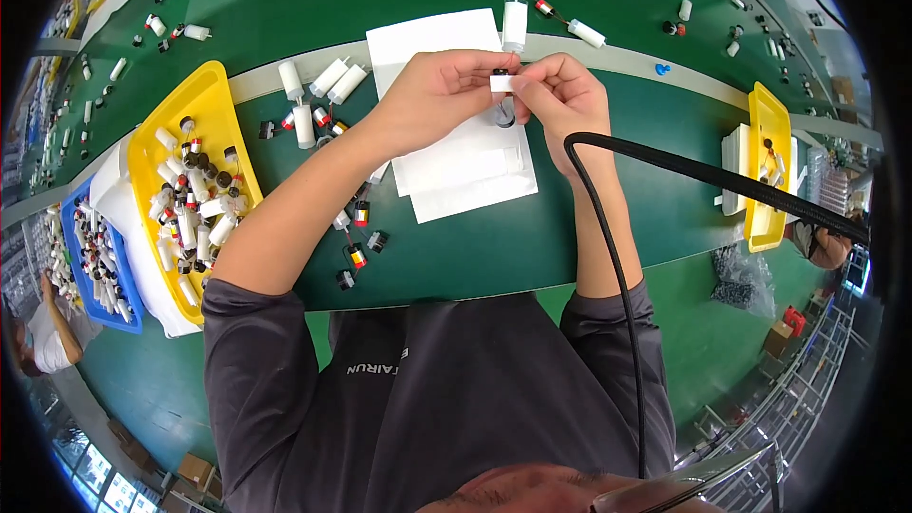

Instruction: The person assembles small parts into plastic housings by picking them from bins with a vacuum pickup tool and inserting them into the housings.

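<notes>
My left hand (442,95) and my right hand (568,104) meet above a stack of white paper sheets (465,199). Between their fingertips is a small white strip (502,83), pinched under my right thumb. It lies across a small part with a dark top, and a clear, dark-rimmed round end (504,114) shows below. My left fingers close on this part from the side; their exact grip is partly hidden. Just beyond the hands stands a white cylinder (515,27) with a wired black cap and a red-and-black piece.
At left are a yellow tray (142,157) and a blue tray (95,294) of white cylinders and caps. Loose white cylinders (347,84) and wired parts (357,255) lie near my left forearm. A black cable (703,161) crosses my right wrist. Another yellow tray (757,123) sits at right.
</notes>
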The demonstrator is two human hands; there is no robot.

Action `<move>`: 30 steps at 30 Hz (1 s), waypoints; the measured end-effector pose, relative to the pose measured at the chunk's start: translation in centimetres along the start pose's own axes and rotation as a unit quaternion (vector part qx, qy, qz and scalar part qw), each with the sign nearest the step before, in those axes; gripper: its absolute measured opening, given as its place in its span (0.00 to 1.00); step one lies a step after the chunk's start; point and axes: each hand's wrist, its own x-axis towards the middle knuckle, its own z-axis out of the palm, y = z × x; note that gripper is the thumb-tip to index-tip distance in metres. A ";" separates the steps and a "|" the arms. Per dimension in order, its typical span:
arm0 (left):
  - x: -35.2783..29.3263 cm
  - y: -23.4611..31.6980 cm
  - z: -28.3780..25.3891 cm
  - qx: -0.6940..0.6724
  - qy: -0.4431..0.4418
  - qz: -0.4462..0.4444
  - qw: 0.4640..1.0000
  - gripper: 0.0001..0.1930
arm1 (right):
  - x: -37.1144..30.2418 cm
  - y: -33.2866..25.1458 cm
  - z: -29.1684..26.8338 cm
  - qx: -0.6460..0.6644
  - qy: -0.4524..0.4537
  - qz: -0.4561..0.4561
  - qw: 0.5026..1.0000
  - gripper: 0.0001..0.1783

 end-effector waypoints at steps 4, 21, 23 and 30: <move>0.0 -0.2 0.0 -0.002 0.004 0.005 1.000 0.22 | -0.2 0.2 0.3 -0.021 0.012 -0.003 1.000 0.05; -0.1 1.0 -0.5 -0.123 -0.021 -0.014 0.992 0.18 | 1.3 -0.7 -2.6 0.032 -0.130 0.118 0.984 0.09; 0.5 2.1 -1.8 -0.104 0.003 0.002 0.995 0.17 | -0.1 -1.5 -1.9 -0.101 -0.025 0.039 0.994 0.06; 2.5 6.4 -14.5 0.611 0.206 -0.034 0.763 0.18 | -7.8 0.4 -2.1 -0.494 -0.119 -0.139 0.850 0.15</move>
